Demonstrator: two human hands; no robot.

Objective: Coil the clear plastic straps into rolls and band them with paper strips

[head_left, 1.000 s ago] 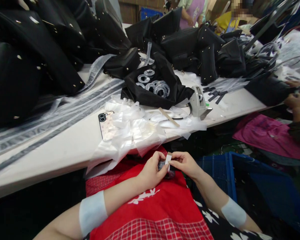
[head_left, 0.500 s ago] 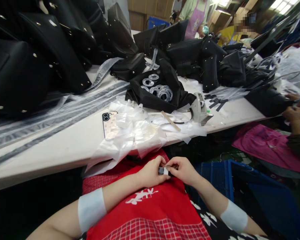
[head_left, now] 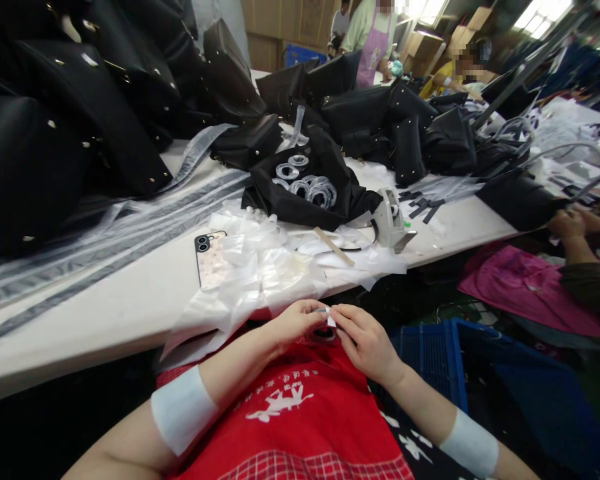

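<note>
Over my lap, my left hand (head_left: 299,321) and my right hand (head_left: 367,339) meet, fingertips closed in a pinch. Between them is a small dark coiled strip (head_left: 325,334), mostly covered by the fingers. A small white piece (head_left: 331,319), perhaps tape or paper, shows at the right fingertips. On the table ahead, several film-wrapped coils (head_left: 321,193) rest on a black bag (head_left: 265,193). Beside it stands a grey tape dispenser (head_left: 391,220). Thin white plastic sheets (head_left: 280,267) spill over the near table edge, partly covering a phone (head_left: 210,261).
Black bags (head_left: 45,173) crowd the left and back of the white table (head_left: 105,293). Long film-covered strips (head_left: 130,233) lie along it. A blue crate (head_left: 457,360) stands at my right. A co-worker's hand (head_left: 570,223) handles black material farther right.
My hands have risen slightly toward the table edge, and the held piece has turned so that its dark loop shows below the fingers. The view has shifted a little.
</note>
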